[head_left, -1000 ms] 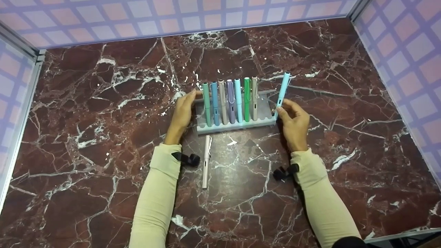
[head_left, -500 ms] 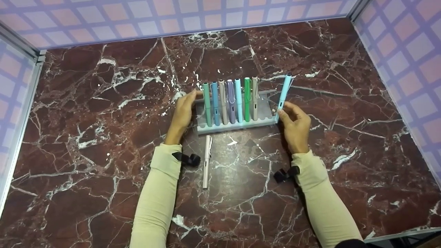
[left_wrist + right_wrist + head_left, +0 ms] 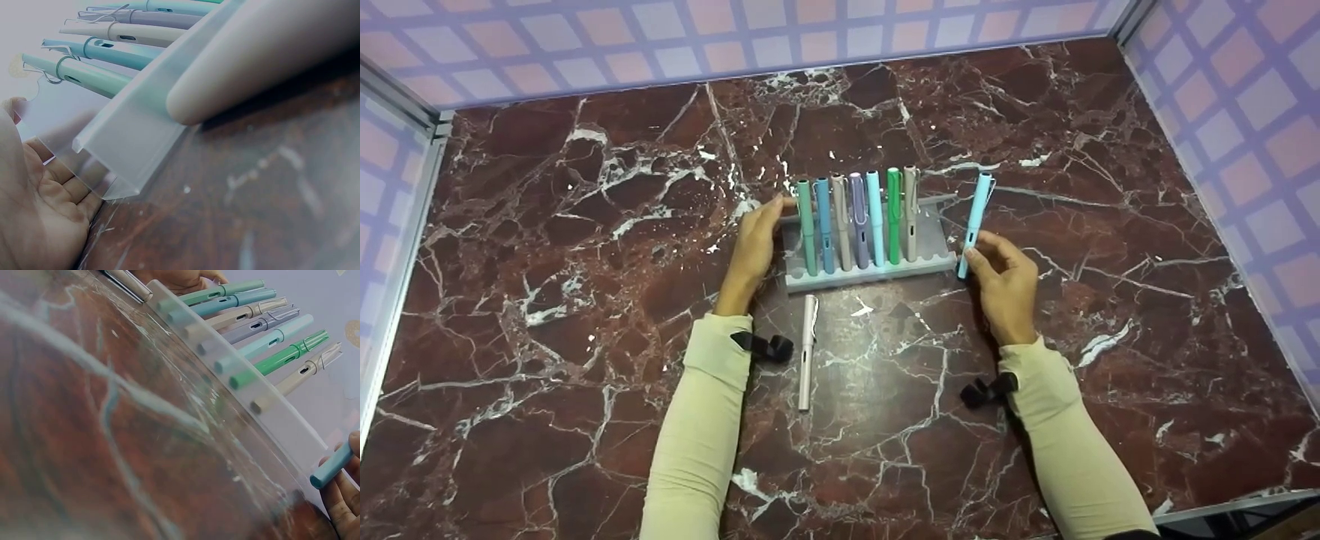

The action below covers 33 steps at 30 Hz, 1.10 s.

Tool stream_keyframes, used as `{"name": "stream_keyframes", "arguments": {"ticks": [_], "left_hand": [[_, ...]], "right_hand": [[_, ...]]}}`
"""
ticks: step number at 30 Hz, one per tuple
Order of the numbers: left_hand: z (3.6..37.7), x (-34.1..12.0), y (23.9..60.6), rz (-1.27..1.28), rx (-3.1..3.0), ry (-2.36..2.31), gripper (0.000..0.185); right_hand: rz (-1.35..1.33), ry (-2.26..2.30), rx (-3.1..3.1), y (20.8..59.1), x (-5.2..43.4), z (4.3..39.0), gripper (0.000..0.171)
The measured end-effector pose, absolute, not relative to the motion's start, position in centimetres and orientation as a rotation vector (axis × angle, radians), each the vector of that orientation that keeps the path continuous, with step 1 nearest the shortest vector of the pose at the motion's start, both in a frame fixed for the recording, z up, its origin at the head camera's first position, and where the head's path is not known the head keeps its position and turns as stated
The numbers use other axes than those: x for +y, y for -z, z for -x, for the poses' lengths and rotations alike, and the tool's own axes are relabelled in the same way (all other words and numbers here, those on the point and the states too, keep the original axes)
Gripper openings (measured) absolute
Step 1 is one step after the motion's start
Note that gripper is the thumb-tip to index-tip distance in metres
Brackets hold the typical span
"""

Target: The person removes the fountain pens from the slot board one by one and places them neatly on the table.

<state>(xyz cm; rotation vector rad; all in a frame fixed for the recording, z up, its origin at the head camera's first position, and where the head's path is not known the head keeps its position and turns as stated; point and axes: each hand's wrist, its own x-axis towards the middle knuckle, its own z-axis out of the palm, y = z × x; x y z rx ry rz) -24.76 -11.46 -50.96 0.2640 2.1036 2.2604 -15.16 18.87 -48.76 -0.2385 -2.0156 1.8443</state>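
Note:
A frosted pen rack [image 3: 931, 238] [image 3: 129, 146] [image 3: 292, 422] stands mid-table with several coloured pens [image 3: 859, 221] [image 3: 264, 329] leaning in its slots. My left hand [image 3: 754, 244] rests flat against the rack's left end, palm [image 3: 34, 214] on its side. My right hand [image 3: 1001, 277] pinches the lower end of a light blue pen [image 3: 973, 221] [image 3: 332, 467], holding it tilted just off the rack's right end. A white pen [image 3: 808, 352] [image 3: 264, 62] lies on the table in front of the rack.
The red marble table [image 3: 585, 225] is bounded by checked walls at the back [image 3: 735, 37], left and right [image 3: 1245, 112]. Its front edge [image 3: 1222, 506] shows at lower right.
The light blue pen has come down and slightly right in my right hand, its top dropping level with the racked pens. My left hand stays on the rack.

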Motion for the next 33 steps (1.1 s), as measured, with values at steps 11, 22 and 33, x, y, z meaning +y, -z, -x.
{"name": "stream_keyframes", "arguments": {"ticks": [11,22,33], "left_hand": [[24.8,-11.5,50.8,-0.27,2.044,-2.27,0.042],[24.7,-11.6,50.8,-0.25,2.135,-2.186,0.044],[24.8,-11.6,51.0,-0.251,2.121,-2.217,0.043]], "right_hand": [[0.243,-1.833,-1.994,51.4,19.9,16.2,0.026],[0.219,-1.858,-1.978,51.6,19.9,16.1,0.021],[0.15,-1.916,-1.878,51.5,19.8,15.9,0.02]]}}
